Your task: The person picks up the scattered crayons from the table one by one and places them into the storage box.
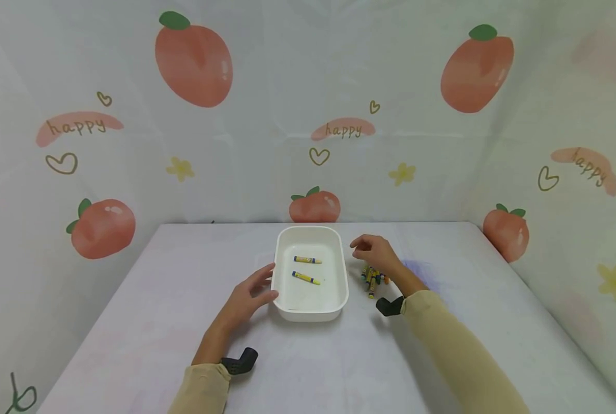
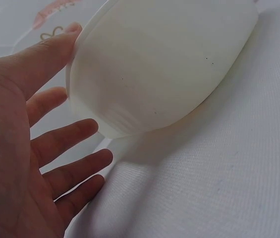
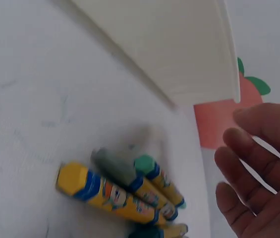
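Observation:
A white rectangular tray (image 1: 313,303) stands at the middle of the table, with a yellow-wrapped crayon (image 1: 308,260) and a second crayon (image 1: 306,278) lying apart on its floor. My left hand (image 1: 243,299) rests at the tray's left side, thumb and fingertips at the rim; the left wrist view shows these fingers spread and relaxed. Just right of the tray, my right hand (image 1: 377,253) hovers over a small pile of crayons (image 1: 372,280). Its fingers are loosely bent and hold nothing in the right wrist view, where a yellow crayon (image 3: 115,198) and a green-tipped crayon (image 3: 159,178) lie below.
The table (image 1: 183,276) has a pale cloth with a faint purple patch right of the pile. A printed backdrop (image 1: 266,115) with peaches and hearts rises behind and along the sides. Each wrist wears a black device, such as the left wrist camera (image 1: 240,362).

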`<state>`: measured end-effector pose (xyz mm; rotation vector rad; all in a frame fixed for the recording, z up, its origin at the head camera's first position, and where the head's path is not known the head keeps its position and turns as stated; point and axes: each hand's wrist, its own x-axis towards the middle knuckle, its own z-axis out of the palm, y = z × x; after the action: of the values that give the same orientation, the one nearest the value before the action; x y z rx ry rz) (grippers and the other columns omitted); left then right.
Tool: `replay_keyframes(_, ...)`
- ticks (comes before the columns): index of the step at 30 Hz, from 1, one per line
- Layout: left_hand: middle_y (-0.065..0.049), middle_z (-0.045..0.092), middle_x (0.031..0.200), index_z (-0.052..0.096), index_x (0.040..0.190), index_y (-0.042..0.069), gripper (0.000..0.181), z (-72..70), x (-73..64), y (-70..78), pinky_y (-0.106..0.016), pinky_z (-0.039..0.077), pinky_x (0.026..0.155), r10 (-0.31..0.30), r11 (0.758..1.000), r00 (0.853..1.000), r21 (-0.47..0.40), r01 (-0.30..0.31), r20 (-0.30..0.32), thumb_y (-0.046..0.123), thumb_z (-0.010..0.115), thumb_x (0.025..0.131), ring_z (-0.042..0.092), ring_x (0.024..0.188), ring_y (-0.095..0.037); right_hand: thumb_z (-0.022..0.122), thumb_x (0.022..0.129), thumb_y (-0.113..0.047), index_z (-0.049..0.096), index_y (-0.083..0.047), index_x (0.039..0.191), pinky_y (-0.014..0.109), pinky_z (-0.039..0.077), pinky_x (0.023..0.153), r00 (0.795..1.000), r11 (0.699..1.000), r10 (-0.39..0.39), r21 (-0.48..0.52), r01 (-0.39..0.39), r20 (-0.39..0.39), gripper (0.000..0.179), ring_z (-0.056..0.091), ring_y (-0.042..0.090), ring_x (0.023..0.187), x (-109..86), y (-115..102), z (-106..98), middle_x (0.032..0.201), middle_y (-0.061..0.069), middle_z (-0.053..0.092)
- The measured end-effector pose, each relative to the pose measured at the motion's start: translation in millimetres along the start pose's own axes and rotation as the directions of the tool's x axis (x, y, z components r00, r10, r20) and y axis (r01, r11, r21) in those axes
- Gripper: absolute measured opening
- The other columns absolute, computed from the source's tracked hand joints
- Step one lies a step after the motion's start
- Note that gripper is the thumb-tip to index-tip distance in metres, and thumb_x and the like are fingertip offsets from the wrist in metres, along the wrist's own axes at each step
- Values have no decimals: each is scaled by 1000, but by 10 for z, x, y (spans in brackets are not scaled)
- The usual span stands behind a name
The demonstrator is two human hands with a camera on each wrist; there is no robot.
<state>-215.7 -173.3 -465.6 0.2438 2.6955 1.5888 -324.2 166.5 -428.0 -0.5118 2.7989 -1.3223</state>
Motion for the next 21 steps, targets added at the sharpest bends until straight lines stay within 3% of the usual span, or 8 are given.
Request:
replay_keyframes(6, -5, 54, 139, 44, 146, 31, 65, -4, -3, -10, -59, 38, 102, -2, 1000, 1000, -5, 2, 0, 37, 72, 88, 49, 128, -27, 69, 88, -8, 68, -2, 109, 44, 51, 81, 999, 992, 36, -123, -37, -6, 22, 61, 27, 93, -36, 90, -52, 97, 9, 67)
replay_keyframes(11, -5, 54, 138, 44, 147, 31, 65, 5, -2, -8, -59, 38, 102, -7, 1000, 1000, -1, 7, 2, 37, 71, 88, 49, 128, -28, 71, 88, -14, 68, -5, 110, 48, 48, 90, 997, 972, 71, -224, -67, 13, 24, 59, 31, 104, -41, 182, -90, 108, 12, 66)
replay_keyframes(21, -6, 54, 138, 44, 147, 30, 65, 1, -5, 8, -59, 37, 103, -8, 1000, 1000, 2, 8, -3, 36, 71, 88, 49, 128, -28, 74, 86, -32, 68, -7, 116, 59, 36, 97, 999, 891, 46, -454, -27, 29, 40, 50, 40, 116, -73, 277, -144, 121, 14, 64)
